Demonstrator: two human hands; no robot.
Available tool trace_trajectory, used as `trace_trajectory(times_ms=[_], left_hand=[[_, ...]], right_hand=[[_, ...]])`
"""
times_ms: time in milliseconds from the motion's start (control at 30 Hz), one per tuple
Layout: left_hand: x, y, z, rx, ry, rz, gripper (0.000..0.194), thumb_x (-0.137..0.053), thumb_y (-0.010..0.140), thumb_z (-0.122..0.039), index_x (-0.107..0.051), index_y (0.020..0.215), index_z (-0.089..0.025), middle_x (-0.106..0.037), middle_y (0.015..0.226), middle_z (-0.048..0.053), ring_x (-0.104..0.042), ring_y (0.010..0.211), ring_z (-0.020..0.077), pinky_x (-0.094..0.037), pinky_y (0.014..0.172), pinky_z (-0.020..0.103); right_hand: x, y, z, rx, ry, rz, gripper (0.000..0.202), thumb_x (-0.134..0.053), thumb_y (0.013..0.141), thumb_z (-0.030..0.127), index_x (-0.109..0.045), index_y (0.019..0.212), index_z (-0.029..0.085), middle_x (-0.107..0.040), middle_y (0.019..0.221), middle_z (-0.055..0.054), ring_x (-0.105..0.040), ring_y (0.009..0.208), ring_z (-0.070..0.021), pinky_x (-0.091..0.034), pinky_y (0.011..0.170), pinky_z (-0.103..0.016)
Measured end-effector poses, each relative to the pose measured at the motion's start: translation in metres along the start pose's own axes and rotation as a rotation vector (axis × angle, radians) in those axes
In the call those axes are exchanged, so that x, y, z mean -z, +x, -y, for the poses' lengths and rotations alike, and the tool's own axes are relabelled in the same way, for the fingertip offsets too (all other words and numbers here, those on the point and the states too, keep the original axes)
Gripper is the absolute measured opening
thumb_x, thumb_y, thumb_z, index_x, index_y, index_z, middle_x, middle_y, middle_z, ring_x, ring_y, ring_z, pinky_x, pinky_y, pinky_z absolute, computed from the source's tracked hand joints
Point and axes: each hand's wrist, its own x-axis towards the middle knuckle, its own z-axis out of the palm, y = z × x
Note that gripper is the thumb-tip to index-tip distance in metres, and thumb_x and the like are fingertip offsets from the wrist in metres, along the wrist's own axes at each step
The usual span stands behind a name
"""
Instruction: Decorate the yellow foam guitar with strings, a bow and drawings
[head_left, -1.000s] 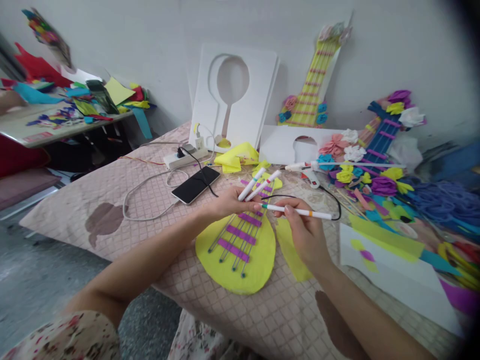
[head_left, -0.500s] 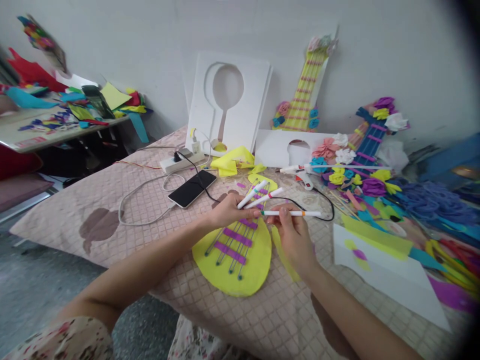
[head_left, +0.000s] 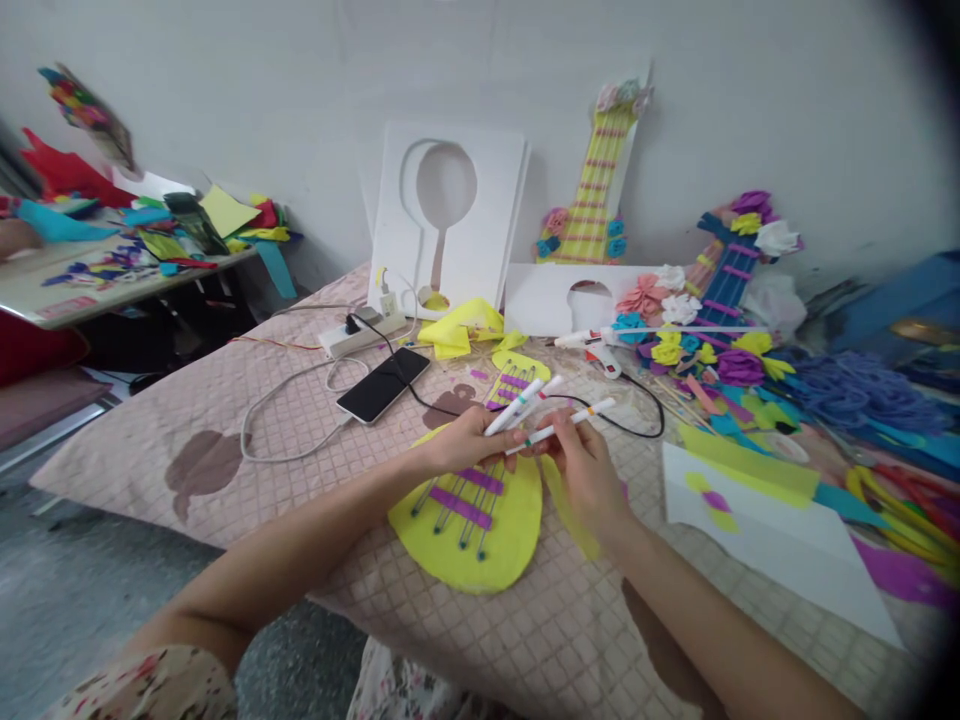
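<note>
Two white sticks with coloured bands [head_left: 514, 405] slant up and right out of my left hand [head_left: 469, 440], whose fingers are closed round their lower ends. My right hand [head_left: 589, 465] pinches another white stick [head_left: 598, 408] with an orange band; its green-banded lower end lies by my left fingertips. Both hands are over a yellow guitar-shaped piece [head_left: 510, 550] with purple strips and dark strings, hiding part of its middle. A yellow paper strip [head_left: 570, 515] lies under my right hand.
A phone [head_left: 384, 384] and power strip [head_left: 364, 333] with cables lie left. A glue gun [head_left: 604, 361], paper flowers [head_left: 667, 345] and white sheet [head_left: 772, 550] are right. White cut-out boards [head_left: 480, 215] lean on the wall.
The stick in my right hand has tilted, its right end now higher. The two sticks in my left hand are closer together in view. The camera view has shifted slightly.
</note>
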Motion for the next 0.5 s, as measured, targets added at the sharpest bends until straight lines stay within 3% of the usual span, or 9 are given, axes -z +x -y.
trace_trajectory(times_ms=[167,300,500], left_hand=[[-0.0018,-0.0033,-0.0042,0.075,-0.203,0.122,0.05,-0.056,0.083,-0.06,-0.065,0.083,-0.011,-0.067,0.072,0.006,-0.059,0.054,0.0087,-0.047,0.054,0.019],[-0.0026,-0.003,0.0002,0.106,-0.207,0.237,0.046,-0.06,0.081,-0.057,-0.064,0.089,-0.012,-0.067,0.073,0.005,-0.057,0.053,0.008,-0.045,0.051,0.019],[0.0034,-0.0023,0.0031,0.055,0.015,0.123,0.043,-0.056,0.085,-0.054,-0.063,0.091,-0.012,-0.043,0.056,-0.006,-0.036,0.045,0.0047,-0.03,0.041,0.016]], right_hand=[[0.0037,0.0037,0.003,-0.043,-0.007,0.019,0.036,-0.062,0.079,0.055,-0.062,0.078,0.019,-0.054,0.061,0.002,-0.051,0.056,-0.0126,-0.042,0.053,-0.026],[0.0046,0.0023,0.0013,-0.037,-0.001,0.038,0.036,-0.064,0.078,0.055,-0.062,0.076,0.019,-0.054,0.06,0.002,-0.052,0.055,-0.0126,-0.042,0.052,-0.026],[0.0067,0.0003,-0.0011,-0.017,0.029,0.14,0.032,-0.061,0.082,0.051,-0.061,0.077,0.02,-0.052,0.06,0.003,-0.05,0.057,-0.0122,-0.042,0.058,-0.026]])
